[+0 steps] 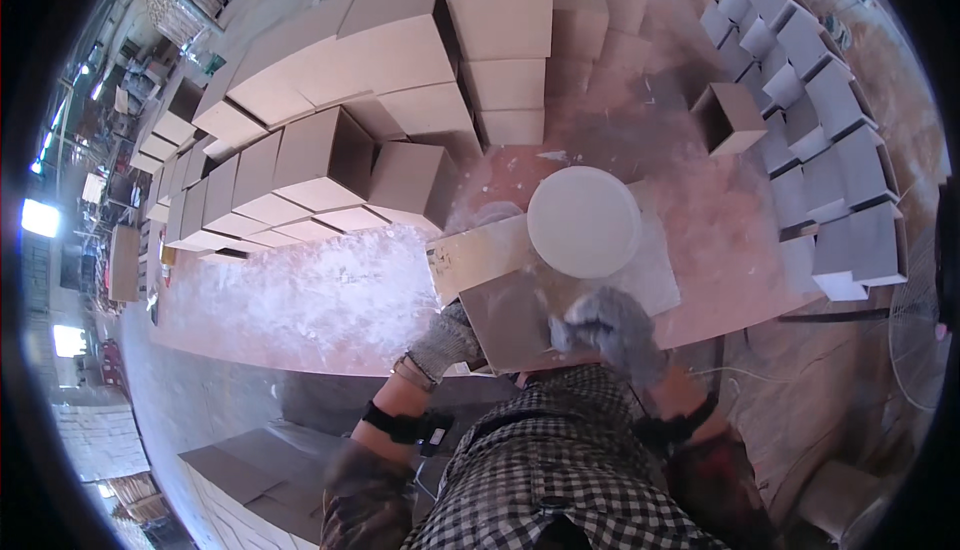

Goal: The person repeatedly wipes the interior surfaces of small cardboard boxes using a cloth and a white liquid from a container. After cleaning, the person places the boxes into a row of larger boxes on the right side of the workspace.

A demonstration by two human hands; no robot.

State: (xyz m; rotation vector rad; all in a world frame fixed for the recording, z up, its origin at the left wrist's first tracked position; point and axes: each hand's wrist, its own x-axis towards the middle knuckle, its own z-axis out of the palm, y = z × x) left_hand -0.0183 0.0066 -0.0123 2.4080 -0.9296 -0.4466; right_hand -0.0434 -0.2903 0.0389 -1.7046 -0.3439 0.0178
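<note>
I see both hands in grey knitted gloves low in the middle of the frame, at the near edge of a dusty reddish work table (300, 310). The left hand (447, 340) comes up from the lower middle with the wrist bent. Its fingers are closed on the left edge of a flat cardboard piece (510, 320), which lies tilted just below the centre of the frame. The right hand (608, 328) is blurred. It lies curled over the right corner of the same cardboard piece, but I cannot tell how firmly it grips. Each forearm wears a dark wrist strap, and a checked shirt fills the lower middle.

Just above the cardboard piece, in the centre, a white round disc (584, 222) rests on other flat sheets (655, 275); its lower edge is just beside the right hand. White dust covers the table to the left of the hands.

Folded brown cardboard boxes (330, 155) are stacked in rows across the upper left and upper middle, close behind the disc. More boxes, greyish (830, 180), stand in rows in the upper right, with one open brown box (730, 115) in front of them. A stack of flat sheets (255, 470) lies in the lower left.
</note>
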